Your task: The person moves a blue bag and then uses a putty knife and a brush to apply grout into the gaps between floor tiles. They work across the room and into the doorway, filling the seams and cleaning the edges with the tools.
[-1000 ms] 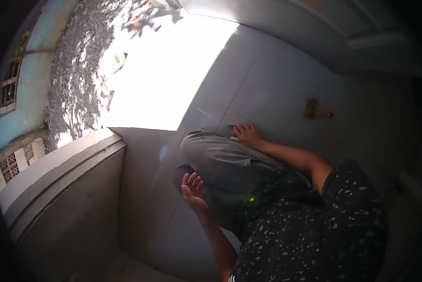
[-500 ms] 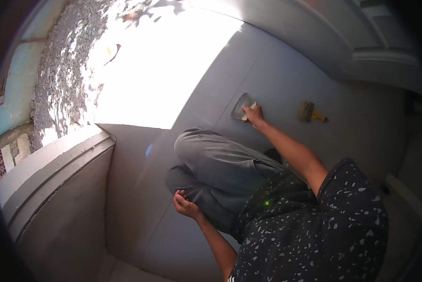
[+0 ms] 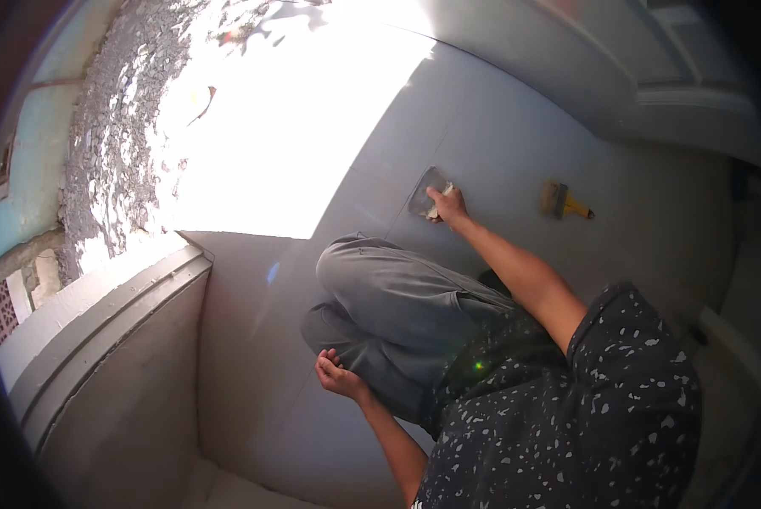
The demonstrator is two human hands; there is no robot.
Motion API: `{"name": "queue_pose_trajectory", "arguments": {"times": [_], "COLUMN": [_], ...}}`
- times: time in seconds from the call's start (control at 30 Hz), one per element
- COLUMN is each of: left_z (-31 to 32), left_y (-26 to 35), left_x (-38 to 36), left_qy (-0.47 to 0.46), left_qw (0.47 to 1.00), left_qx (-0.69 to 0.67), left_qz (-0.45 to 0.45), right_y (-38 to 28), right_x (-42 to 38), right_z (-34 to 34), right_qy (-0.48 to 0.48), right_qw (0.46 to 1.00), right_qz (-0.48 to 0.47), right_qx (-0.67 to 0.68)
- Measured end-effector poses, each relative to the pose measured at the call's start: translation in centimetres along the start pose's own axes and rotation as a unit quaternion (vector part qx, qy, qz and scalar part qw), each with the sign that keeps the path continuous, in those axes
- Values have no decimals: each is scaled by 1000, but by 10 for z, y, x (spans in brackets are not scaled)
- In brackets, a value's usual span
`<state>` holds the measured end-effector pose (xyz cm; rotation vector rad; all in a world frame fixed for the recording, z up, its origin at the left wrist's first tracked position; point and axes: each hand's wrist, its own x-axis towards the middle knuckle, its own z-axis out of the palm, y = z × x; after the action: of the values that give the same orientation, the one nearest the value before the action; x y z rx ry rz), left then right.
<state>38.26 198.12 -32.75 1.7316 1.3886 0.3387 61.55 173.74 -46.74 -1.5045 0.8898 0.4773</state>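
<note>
One hand (image 3: 450, 206), the right, grips a flat, broad-bladed scraper (image 3: 423, 192) (the left hand (image 3: 339, 378) half-curls beside grey trousers (image 3: 389, 284)).

Light: strong daylight, upper left; floor (image 3: 270, 153) there burnt out to flat white, with a hard diagonal shadow edge. Gravel (image 3: 113, 144): dappled, patchily overexposed. Remainder of floor: dim, grey. Flare: green speck (image 3: 479, 366) on the shirt (image 3: 567, 424), bluish blot (image 3: 273, 272) left of centre. Margins: lines bowed, corners black.
</note>
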Motion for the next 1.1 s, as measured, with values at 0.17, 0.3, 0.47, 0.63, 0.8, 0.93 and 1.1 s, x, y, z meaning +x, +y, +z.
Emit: {"name": "queue_pose_trajectory", "arguments": {"times": [0.17, 0.3, 0.47, 0.63, 0.8, 0.93, 1.1], "left_z": [-3, 0, -2, -2, -1, -2, -4], "left_y": [-4, 2, -5, -6, -2, -3, 2], "left_x": [0, -2, 1, 1, -1, 0, 1], "left_qy": [4, 9, 6, 9, 12, 13, 21], "left_qw": [1000, 999, 1000, 1000, 1000, 1000, 999], "left_qx": [7, 22, 23, 15, 14, 2, 2], "left_qz": [-9, -33, -13, -9, -22, -18, -31], "right_y": [-1, -5, 4, 19, -3, 16, 33], "right_x": [3, 15, 26, 21, 10, 6, 17], "right_z": [-24, -31, -8, 8, 11, 12, 17], "right_qy": [19, 100, 127, 147, 135, 80, 102], "right_qw": [994, 966, 963, 917, 932, 938, 924], "right_qz": [-109, -203, -197, -286, -196, -183, -195], "right_qx": [-6, -122, -135, -237, -274, -283, -312]}}
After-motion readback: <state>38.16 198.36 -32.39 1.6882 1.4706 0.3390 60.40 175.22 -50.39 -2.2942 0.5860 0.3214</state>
